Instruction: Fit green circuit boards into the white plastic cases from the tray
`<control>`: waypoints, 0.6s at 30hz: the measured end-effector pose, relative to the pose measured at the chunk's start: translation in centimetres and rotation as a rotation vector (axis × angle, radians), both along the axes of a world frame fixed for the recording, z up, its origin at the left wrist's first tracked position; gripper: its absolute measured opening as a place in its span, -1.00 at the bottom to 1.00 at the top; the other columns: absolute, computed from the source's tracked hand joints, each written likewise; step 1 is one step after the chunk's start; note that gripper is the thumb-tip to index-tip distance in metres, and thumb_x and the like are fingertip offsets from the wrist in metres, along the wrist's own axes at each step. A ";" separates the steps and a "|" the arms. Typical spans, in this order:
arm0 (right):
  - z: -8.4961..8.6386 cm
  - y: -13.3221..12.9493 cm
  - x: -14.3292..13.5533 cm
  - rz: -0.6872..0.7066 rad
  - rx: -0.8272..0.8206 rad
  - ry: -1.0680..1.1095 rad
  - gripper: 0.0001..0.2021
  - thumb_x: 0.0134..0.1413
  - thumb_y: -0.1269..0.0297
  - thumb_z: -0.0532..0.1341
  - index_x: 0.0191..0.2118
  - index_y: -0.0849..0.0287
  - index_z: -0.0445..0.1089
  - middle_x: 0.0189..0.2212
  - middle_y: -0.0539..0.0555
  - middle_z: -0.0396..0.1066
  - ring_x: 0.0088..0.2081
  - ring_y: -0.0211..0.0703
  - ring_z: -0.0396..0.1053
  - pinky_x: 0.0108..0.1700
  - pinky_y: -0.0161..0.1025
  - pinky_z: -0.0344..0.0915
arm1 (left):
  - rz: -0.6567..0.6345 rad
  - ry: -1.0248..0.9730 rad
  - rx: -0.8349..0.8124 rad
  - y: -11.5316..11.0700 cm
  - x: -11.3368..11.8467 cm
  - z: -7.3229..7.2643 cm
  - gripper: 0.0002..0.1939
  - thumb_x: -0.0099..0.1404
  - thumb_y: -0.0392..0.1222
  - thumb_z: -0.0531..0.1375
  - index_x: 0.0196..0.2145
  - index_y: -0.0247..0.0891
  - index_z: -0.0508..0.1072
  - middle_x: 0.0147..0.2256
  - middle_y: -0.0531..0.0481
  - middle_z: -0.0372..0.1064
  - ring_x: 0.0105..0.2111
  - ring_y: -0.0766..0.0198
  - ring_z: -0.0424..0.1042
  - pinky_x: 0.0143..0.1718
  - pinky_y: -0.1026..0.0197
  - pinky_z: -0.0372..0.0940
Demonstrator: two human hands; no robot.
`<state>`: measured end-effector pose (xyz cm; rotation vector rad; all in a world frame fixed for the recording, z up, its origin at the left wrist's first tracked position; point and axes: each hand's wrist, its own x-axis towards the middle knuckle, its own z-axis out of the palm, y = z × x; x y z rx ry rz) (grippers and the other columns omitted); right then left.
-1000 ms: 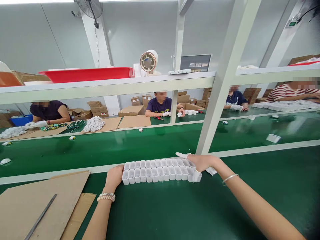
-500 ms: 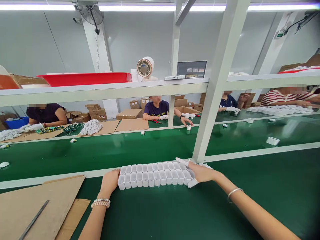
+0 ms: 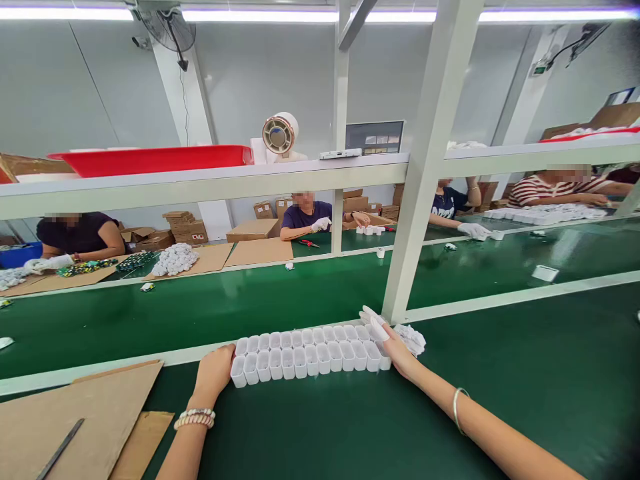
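Two rows of white plastic cups (image 3: 300,361), open side up, stand pressed together on the green work surface. My left hand (image 3: 215,370) is against the left end of the rows, its fingers bent and mostly hidden. At the right end, my right hand (image 3: 387,337) lies along the rear corner, touching the cups, with its fingers stretched out. White covers sit on its fingertips. Just behind my right hand, a crumpled white cloth or glove (image 3: 411,339) lies by the post.
Cardboard sheets (image 3: 95,407) lie at left with a thin metal blade (image 3: 61,448) on top. A white post (image 3: 425,167) rises behind the cups. Beyond the ledge, the green conveyor belt (image 3: 240,293) carries small white parts. Several co-workers sit across it.
My right hand has moved from gripping around the right end to the rear corner. The view has turned slightly right. A co-worker's hand has drawn back from a white cup on the belt.
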<state>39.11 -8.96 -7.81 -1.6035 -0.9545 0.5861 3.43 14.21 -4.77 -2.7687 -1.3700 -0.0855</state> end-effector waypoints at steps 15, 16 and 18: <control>-2.4 0.7 1.1 -0.119 0.106 0.310 -0.33 -0.01 -0.32 0.10 0.15 -0.07 0.31 0.25 0.03 0.17 0.27 0.17 0.08 0.25 0.11 0.08 | 0.022 -0.045 0.010 0.1 0.1 -0.4 -0.76 0.36 -0.25 -0.01 -0.23 -0.26 0.46 -0.23 -0.18 0.50 -0.21 0.05 0.49 -0.26 0.18 0.27; -2.4 0.8 1.1 -0.129 0.105 0.313 -0.32 -0.02 -0.32 0.10 0.14 -0.06 0.32 0.25 0.04 0.17 0.28 0.17 0.07 0.24 0.11 0.09 | 0.019 -0.046 0.014 0.1 0.0 -0.4 -0.77 0.36 -0.24 -0.01 -0.24 -0.25 0.45 -0.23 -0.17 0.50 -0.21 0.06 0.49 -0.26 0.19 0.26; -2.4 0.8 1.0 -0.145 0.108 0.317 -0.31 -0.07 -0.32 0.14 0.12 -0.04 0.35 0.23 0.06 0.20 0.28 0.19 0.07 0.24 0.10 0.10 | 0.016 -0.042 0.020 0.0 0.1 -0.4 -0.77 0.36 -0.24 0.00 -0.25 -0.25 0.45 -0.24 -0.16 0.50 -0.22 0.07 0.49 -0.27 0.19 0.26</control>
